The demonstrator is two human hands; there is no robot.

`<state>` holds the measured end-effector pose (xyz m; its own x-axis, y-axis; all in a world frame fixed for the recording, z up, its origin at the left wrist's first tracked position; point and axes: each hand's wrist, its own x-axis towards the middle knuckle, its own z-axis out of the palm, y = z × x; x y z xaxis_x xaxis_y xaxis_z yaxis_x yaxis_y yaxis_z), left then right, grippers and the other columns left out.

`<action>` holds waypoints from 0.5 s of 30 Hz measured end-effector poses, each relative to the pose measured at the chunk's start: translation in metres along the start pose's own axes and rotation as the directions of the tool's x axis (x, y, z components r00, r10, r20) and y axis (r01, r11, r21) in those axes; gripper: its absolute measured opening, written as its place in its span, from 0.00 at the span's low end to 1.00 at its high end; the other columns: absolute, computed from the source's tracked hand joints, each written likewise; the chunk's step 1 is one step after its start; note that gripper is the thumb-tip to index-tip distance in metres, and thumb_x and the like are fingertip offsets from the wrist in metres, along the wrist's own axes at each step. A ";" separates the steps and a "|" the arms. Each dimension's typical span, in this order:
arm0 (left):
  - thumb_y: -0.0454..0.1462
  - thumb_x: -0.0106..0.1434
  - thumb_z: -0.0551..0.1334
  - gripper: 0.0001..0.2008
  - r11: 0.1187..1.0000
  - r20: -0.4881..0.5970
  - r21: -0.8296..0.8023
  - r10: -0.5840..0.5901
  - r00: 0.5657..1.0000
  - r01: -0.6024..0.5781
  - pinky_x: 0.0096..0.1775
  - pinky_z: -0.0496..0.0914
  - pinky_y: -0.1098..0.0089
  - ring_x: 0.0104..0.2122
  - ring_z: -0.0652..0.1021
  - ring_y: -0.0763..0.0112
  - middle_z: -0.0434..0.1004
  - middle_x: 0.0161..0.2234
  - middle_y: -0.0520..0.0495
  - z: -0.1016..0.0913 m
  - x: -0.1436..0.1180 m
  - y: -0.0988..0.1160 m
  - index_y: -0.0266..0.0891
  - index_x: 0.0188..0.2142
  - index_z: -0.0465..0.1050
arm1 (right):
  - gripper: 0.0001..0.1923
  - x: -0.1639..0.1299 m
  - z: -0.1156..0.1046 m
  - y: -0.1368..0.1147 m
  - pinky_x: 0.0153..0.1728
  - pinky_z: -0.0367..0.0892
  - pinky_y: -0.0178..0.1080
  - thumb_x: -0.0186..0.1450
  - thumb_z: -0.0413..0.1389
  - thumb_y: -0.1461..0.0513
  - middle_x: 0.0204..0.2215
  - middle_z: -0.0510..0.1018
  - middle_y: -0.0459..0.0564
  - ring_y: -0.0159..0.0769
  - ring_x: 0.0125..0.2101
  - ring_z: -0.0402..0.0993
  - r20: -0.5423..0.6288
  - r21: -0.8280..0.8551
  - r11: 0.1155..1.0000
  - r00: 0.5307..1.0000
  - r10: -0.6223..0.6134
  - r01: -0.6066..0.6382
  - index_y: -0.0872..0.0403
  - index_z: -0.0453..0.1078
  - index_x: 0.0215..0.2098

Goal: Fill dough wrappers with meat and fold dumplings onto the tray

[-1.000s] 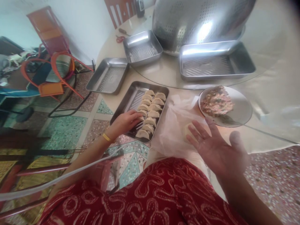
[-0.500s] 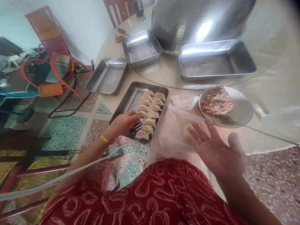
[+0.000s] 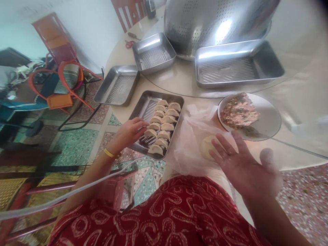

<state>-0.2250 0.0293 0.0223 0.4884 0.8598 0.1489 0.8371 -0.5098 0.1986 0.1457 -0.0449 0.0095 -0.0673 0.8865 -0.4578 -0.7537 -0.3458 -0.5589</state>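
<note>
- Resting in the head view, left hand (image 3: 129, 131): fingers curled loosely, tips on a folded dumpling (image 3: 150, 133) at the near-left end of the rows; whether they pinch it or only touch it cannot be told.
- Right hand (image 3: 242, 167): palm up, fingers spread apart, gripping nothing; fingertips reach over the near edge of a dough round (image 3: 206, 147).
- Dumpling tray (image 3: 143, 107): rectangular, brushed steel, ribbed floor, raised rim; under and just beyond the left hand. Its long axis runs from that hand away and slightly rightward.
- Dumplings (image 3: 164, 119): pale, smooth, half-moon, pleated edges; two rows along the tray's long axis, on its right half, each lying crosswise to that axis.
- Dough round: flat, pale yellow disc, lying on crinkled translucent plastic sheet (image 3: 191, 136) between the two hands.
- Filling plate (image 3: 269, 119): round, grey-white, just beyond the right hand; bears a coarse pinkish mince mound (image 3: 238, 112) flecked with green.
- Empty steel trays: one (image 3: 116, 85) beyond the left hand, one smaller (image 3: 153, 53) farther off, one large (image 3: 238, 65) beyond the plate; all ribbed and shiny.
- Perforated steel bowl (image 3: 212, 24): large, domed, farthest from both hands.
- Red patterned garment (image 3: 166, 215): nearest, below both hands.
</note>
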 end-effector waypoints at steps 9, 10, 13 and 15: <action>0.42 0.70 0.56 0.14 0.993 0.146 0.090 -0.090 0.985 0.077 0.36 0.68 0.69 0.33 0.77 0.68 0.79 0.34 0.44 0.003 0.009 -0.010 0.36 0.41 0.78 | 0.36 -0.005 0.006 -0.009 0.67 0.51 0.64 0.58 0.52 0.41 0.56 0.77 0.55 0.54 0.64 0.64 -0.164 0.011 0.996 0.983 -0.081 0.084 0.44 0.68 0.61; 0.41 0.70 0.56 0.13 0.993 0.156 0.090 -0.091 0.984 0.077 0.36 0.68 0.69 0.33 0.77 0.68 0.79 0.34 0.45 0.004 0.009 -0.011 0.37 0.41 0.78 | 0.34 -0.005 0.012 -0.013 0.67 0.51 0.63 0.57 0.53 0.43 0.56 0.77 0.56 0.54 0.64 0.64 -0.229 -0.016 0.994 0.968 -0.105 0.104 0.43 0.70 0.59; 0.40 0.70 0.57 0.12 0.993 0.168 0.081 -0.096 0.981 0.083 0.36 0.69 0.69 0.33 0.77 0.68 0.79 0.34 0.45 0.003 0.009 -0.011 0.36 0.40 0.77 | 0.27 0.003 0.015 -0.026 0.65 0.53 0.63 0.53 0.55 0.48 0.57 0.76 0.52 0.54 0.63 0.64 -0.438 -0.076 0.987 0.885 -0.159 0.140 0.33 0.74 0.51; 0.40 0.70 0.56 0.12 0.994 0.155 0.047 -0.101 0.983 0.095 0.36 0.70 0.69 0.34 0.77 0.68 0.78 0.35 0.44 0.001 0.006 -0.008 0.36 0.41 0.77 | 0.22 0.011 -0.003 -0.031 0.64 0.54 0.62 0.51 0.58 0.56 0.56 0.77 0.43 0.50 0.63 0.65 -0.611 0.099 0.994 0.791 0.028 0.041 0.23 0.74 0.42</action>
<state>-0.2280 0.0387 0.0206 0.4334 0.9009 -0.0235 0.8903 -0.4240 0.1663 0.1697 -0.0256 0.0198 0.3249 0.5040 -0.8003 -0.8167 -0.2771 -0.5061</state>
